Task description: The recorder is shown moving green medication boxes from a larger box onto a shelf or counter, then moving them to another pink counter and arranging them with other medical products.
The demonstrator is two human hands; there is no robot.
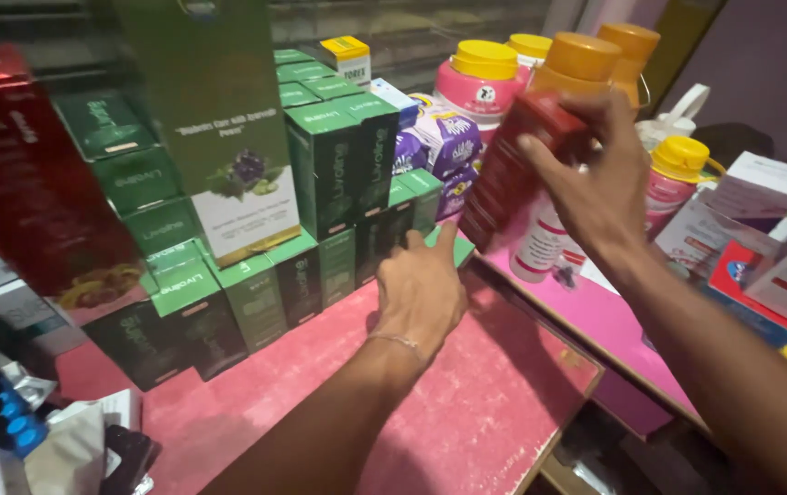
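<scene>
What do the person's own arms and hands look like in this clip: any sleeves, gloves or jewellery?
Both forearms are bare, with no sleeves in view and no gloves. The left hand has a thin chain bracelet at the wrist. The right hand shows no rings, watch or bracelet.

Stacked dark green cartons [324,165] with lighter green tops are seen on a pink-red counter [467,403], beside a tall green-and-white box [228,119] printed with purple berries and a large dark red box [27,174]. A stack of deep red cartons [512,170] is gripped in the right hand [599,179]. Behind it, pink-and-white bottles [480,87] are capped in yellow and orange, and purple packets [444,142] are patterned in white.
</scene>
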